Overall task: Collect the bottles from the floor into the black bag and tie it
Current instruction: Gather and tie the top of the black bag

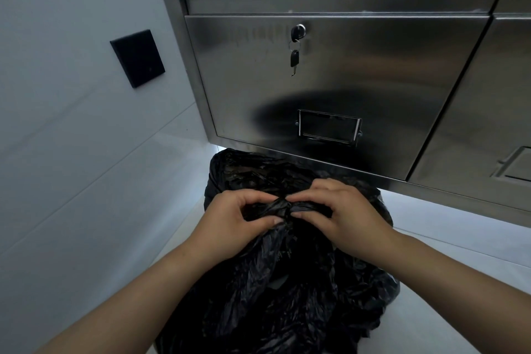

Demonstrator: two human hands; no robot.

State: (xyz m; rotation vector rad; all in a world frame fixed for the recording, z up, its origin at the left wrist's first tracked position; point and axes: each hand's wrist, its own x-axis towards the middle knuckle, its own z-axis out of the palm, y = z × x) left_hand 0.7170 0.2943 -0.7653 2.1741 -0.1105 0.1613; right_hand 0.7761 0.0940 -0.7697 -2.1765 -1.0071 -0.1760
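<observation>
The black bag bulges on the white floor in front of me, its crumpled plastic filling the lower middle of the head view. The gathered top is twisted into a bunch at the centre. My left hand pinches that twisted plastic from the left with thumb and fingers. My right hand pinches it from the right, fingertips almost touching those of the left. No bottles show; the bag hides whatever is inside.
A stainless steel cabinet stands just behind the bag, with a key hanging from its lock and a label holder below. A white wall with a black square plate is on the left. White floor lies to the right.
</observation>
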